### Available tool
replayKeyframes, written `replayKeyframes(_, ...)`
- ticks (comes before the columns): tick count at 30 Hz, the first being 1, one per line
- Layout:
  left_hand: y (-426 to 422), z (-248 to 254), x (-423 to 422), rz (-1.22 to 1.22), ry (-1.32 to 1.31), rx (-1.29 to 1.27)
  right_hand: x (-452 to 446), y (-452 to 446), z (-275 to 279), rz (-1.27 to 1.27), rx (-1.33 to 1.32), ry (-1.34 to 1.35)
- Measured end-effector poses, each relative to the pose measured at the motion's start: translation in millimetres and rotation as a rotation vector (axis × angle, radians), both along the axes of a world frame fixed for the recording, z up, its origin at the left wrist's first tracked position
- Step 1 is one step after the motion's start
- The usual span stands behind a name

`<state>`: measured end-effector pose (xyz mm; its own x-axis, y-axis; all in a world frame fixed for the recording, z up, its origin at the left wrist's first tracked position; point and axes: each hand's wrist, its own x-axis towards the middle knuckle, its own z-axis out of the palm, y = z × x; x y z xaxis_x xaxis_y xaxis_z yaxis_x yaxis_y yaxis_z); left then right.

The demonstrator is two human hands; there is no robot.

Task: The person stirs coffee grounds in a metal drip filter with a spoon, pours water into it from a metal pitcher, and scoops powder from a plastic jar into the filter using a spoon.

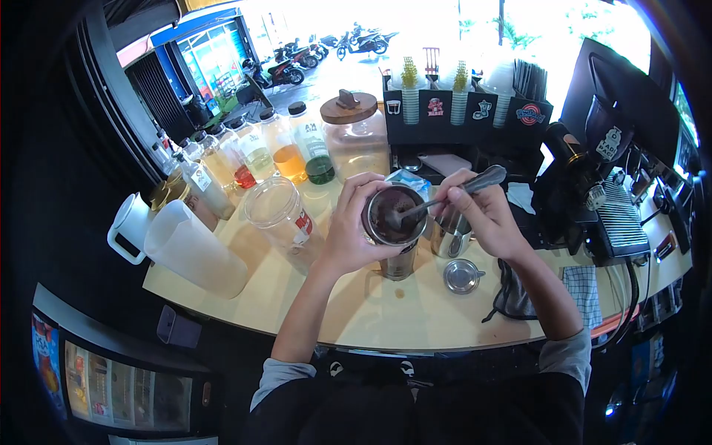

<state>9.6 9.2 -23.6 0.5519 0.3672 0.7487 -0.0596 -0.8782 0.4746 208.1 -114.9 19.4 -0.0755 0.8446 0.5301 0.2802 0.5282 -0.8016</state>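
Head view: left hand [347,236] wrapped round a dark container [393,215], fingers [360,187] clamped on its side; container held above the desk [356,319], mouth facing the camera; right hand [486,222] has fingers [458,196] pinched together on a spoon [487,179], its bowl end inside the container; contents dark, too unclear to name.

Desk, near part: clear cup [398,268] standing under the container, partly hidden by it; metal cup [451,243] just beside, to the right; small round metal lid [461,276] lying near it; dark cloth [517,297] and checked cloth [582,294] farther right; frosted jug [194,248] well left; clear tub [276,211] with a red label between jug and left hand.

Farther back: white pitcher [132,224] beside the jug; row of bottles [285,152], some with red, orange or green liquid; big jar [361,144] with a wooden top at the row's right end; black rack [469,119] holding stacked cups; coffee machine [621,219] on the right.

Farthest: parked motorbikes [363,43] outside.
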Motion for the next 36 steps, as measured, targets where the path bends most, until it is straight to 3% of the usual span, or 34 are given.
replayKeyframes(12,8,-19,3,0.035,0.044,-0.201,-11,2,-11,-0.061,0.044,0.107)
replayKeyframes(22,14,-28,6,-0.045,0.025,-0.256,-18,3,-12,-0.172,0.072,-0.089)
replayKeyframes(28,3,-12,-5,-0.002,0.071,-0.162,-18,-1,-11,-0.167,0.067,-0.194)
replayKeyframes(30,-5,1,-12,0.154,0.011,0.02,-20,-1,-9,-0.176,0.105,-0.214)
replayKeyframes(34,-19,21,-12,0.049,0.138,-0.057,-29,2,-8,-0.201,0.293,-0.257)
replayKeyframes(36,-24,23,-3,0.076,0.208,0.118,-33,4,-8,-0.194,0.339,-0.283)
